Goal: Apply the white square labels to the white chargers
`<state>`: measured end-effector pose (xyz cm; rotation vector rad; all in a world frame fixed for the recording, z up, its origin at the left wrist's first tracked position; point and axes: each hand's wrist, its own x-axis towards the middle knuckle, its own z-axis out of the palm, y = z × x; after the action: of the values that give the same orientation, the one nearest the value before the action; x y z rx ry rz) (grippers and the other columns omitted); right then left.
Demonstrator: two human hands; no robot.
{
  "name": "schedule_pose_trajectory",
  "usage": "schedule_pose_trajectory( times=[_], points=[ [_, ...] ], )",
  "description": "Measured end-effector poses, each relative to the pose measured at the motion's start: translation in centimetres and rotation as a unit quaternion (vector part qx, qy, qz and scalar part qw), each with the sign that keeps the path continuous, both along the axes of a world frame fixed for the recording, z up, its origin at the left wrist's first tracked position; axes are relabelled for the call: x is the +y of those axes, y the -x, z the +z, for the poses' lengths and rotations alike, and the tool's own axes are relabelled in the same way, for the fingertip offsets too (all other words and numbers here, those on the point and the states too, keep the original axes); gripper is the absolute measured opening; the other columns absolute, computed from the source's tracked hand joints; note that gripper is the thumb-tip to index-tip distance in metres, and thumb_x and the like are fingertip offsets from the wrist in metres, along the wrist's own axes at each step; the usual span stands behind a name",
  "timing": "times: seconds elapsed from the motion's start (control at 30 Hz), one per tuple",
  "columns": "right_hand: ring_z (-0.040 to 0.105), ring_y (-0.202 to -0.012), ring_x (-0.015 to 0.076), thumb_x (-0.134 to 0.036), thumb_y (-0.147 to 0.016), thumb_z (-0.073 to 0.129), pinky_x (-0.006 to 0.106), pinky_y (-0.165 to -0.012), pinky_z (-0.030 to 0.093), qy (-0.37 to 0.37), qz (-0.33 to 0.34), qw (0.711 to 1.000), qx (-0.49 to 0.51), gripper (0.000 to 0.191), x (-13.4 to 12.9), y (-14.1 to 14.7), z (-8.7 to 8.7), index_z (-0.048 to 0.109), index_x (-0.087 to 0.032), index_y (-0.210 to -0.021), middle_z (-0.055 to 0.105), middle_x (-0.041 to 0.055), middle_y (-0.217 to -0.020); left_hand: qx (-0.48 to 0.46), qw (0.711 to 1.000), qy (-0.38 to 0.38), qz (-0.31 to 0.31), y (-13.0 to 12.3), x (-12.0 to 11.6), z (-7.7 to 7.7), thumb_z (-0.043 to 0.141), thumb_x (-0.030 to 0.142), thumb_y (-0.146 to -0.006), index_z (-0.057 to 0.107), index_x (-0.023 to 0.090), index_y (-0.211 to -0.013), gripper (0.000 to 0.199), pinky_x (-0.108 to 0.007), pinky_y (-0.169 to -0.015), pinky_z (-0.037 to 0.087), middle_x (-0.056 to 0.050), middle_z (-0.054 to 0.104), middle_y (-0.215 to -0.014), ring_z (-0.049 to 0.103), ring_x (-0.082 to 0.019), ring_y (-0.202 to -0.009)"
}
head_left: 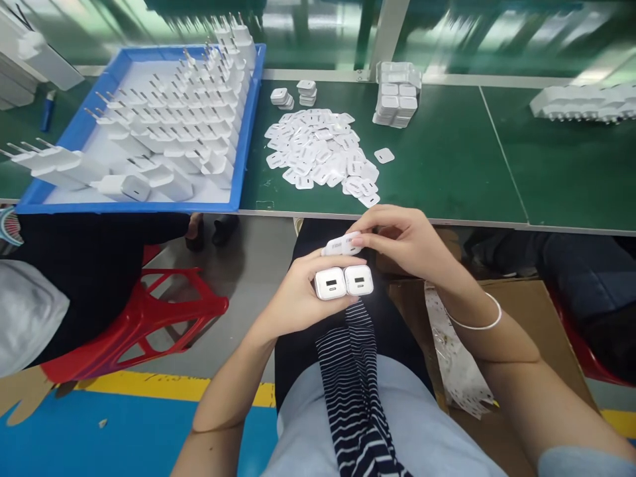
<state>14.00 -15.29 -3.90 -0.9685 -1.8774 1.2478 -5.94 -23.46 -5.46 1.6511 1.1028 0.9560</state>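
In front of my lap, my left hand (301, 291) is closed around two white USB chargers (330, 283), side by side with their port ends facing up toward me. Each shows a wide dark slot and a smaller one. Just above them, a third white charger piece (340, 245) with faint print lies tilted by the left fingers. The thumb and fingers of my right hand (410, 242) pinch its right end, partly covering it. On the table beyond, a pile of thin white cover plates (322, 149) is spread out, with one plate (384, 156) lying apart.
A blue tray (251, 126) of white plug chargers with metal pins stands left. Small stacks (307, 93) and a block of white pieces (397, 99) sit at the back. More chargers (586, 103) line the right. A red stool (163, 311) and a cardboard box (521, 311) flank me.
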Motion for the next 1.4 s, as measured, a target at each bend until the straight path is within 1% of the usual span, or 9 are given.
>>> schedule_pose_trajectory(
  times=[0.07,0.13,0.23,0.33,0.53,0.73,0.87,1.2,1.4],
  points=[
    [0.065,-0.073,0.0148,-0.025,-0.083,0.076,0.025,-0.057,0.049,-0.020,-0.047,0.999,-0.001,0.006,-0.5,-0.6,0.9,0.079,-0.020,-0.085,0.075,0.0037,-0.084,-0.010,1.000,-0.013,0.012,-0.1,0.2,-0.2,0.081,0.014,-0.073,0.073,0.020,-0.113,0.041,-0.035,-0.093,0.055,-0.009,0.072,-0.120,0.067,-0.024,-0.110],
    [0.064,-0.064,0.0129,-0.023,-0.081,0.078,0.025,-0.052,0.049,-0.002,-0.072,0.997,0.015,0.008,-1.2,-1.1,1.8,0.079,-0.021,-0.089,0.075,0.0027,-0.080,-0.027,0.999,-0.031,0.017,-0.2,0.4,-0.2,0.082,0.013,-0.072,0.073,0.022,-0.114,0.044,-0.038,-0.100,0.052,-0.008,0.071,-0.124,0.065,-0.025,-0.116],
    [0.063,-0.058,0.0122,-0.024,-0.077,0.082,0.025,-0.048,0.052,0.058,-0.040,0.997,0.039,0.013,-2.4,-1.5,2.3,0.081,-0.023,-0.089,0.076,0.0024,-0.080,-0.045,0.998,-0.044,0.022,-0.5,0.6,-0.1,0.083,0.014,-0.072,0.073,0.024,-0.114,0.044,-0.039,-0.097,0.054,-0.007,0.073,-0.120,0.067,-0.024,-0.111],
    [0.067,-0.062,0.0142,-0.025,-0.076,0.083,0.026,-0.052,0.056,0.094,-0.018,0.994,0.051,0.011,-3.2,-1.4,2.0,0.081,-0.023,-0.087,0.077,0.0027,-0.081,-0.053,0.998,-0.038,0.023,-0.9,0.7,0.1,0.083,0.016,-0.073,0.074,0.024,-0.113,0.042,-0.038,-0.094,0.056,-0.007,0.073,-0.119,0.068,-0.024,-0.107],
    [0.071,-0.073,0.0172,-0.024,-0.076,0.083,0.030,-0.066,0.061,0.110,-0.027,0.991,0.072,0.010,-3.3,-1.2,1.5,0.081,-0.023,-0.087,0.078,0.0028,-0.085,-0.047,0.998,-0.042,0.032,-1.3,0.7,0.2,0.083,0.012,-0.070,0.074,0.025,-0.115,0.048,-0.039,-0.097,0.055,-0.007,0.072,-0.121,0.067,-0.025,-0.111],
    [0.072,-0.074,0.0183,-0.030,-0.074,0.085,0.031,-0.068,0.062,0.137,-0.028,0.986,0.094,0.013,-3.0,-1.3,1.4,0.080,-0.022,-0.083,0.078,0.0038,-0.083,-0.051,0.997,-0.051,0.022,-1.5,1.0,0.3,0.082,0.007,-0.069,0.074,0.025,-0.113,0.048,-0.037,-0.096,0.056,-0.005,0.073,-0.119,0.068,-0.023,-0.109],
    [0.072,-0.077,0.0191,-0.031,-0.074,0.085,0.032,-0.070,0.061,0.132,-0.026,0.987,0.085,0.015,-3.0,-1.5,1.2,0.080,-0.022,-0.085,0.077,0.0039,-0.084,-0.051,0.998,-0.041,0.019,-1.6,1.1,0.3,0.082,0.010,-0.071,0.074,0.025,-0.112,0.045,-0.039,-0.097,0.055,-0.005,0.073,-0.119,0.068,-0.024,-0.110],
    [0.068,-0.073,0.0180,-0.030,-0.079,0.081,0.031,-0.064,0.057,0.092,-0.018,0.995,0.037,0.010,-3.1,-1.6,1.3,0.079,-0.022,-0.084,0.076,0.0039,-0.082,-0.049,0.998,-0.039,0.021,-1.9,1.2,0.1,0.079,0.008,-0.072,0.074,0.025,-0.112,0.044,-0.040,-0.097,0.055,-0.005,0.073,-0.118,0.068,-0.024,-0.109],
    [0.066,-0.068,0.0169,-0.031,-0.077,0.082,0.029,-0.059,0.053,0.087,-0.015,0.996,0.015,0.012,-2.9,-1.6,1.4,0.078,-0.021,-0.083,0.074,0.0037,-0.078,-0.032,0.998,-0.050,0.019,-1.9,1.2,0.2,0.079,0.007,-0.072,0.074,0.024,-0.111,0.043,-0.035,-0.095,0.054,-0.004,0.074,-0.116,0.068,-0.021,-0.106]
  ],
)
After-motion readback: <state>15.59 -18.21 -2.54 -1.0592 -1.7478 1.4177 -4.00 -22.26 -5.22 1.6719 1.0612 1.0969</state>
